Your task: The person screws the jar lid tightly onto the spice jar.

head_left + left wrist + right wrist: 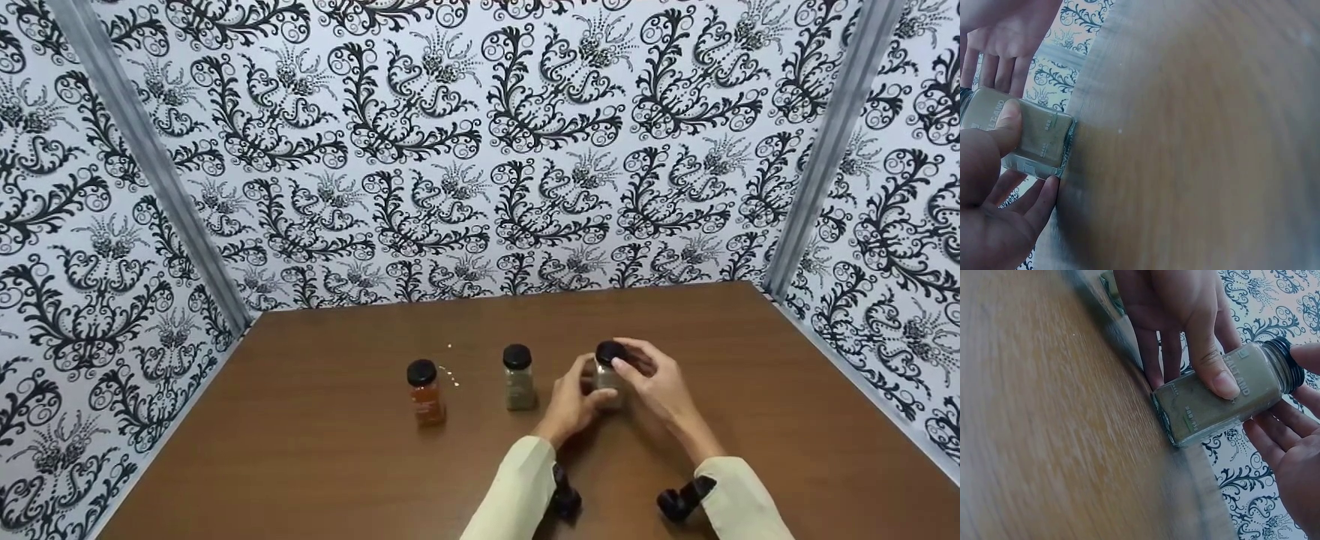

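A clear glass spice jar (pixel 607 377) with a black lid (pixel 611 351) and pale greenish-brown contents stands on the table. My left hand (pixel 571 401) grips its body, the thumb lying across the printed label. My right hand (pixel 666 386) holds the lid between thumb and fingers. In the right wrist view the jar (pixel 1258 377) shows the words "SALT AND", and its black lid (pixel 1285 365) sits on the neck. The left wrist view has the jar's base (pixel 1067 143) at the wooden tabletop, with the lid mostly cut off by the frame's edge.
Left of my hands stands a second jar (pixel 519 386) with greenish contents and a black lid. Farther left is a jar of orange-red spice (pixel 427 401). Small pale specks (pixel 450 373) lie between them. Patterned walls (pixel 480 150) enclose the brown table (pixel 322 465).
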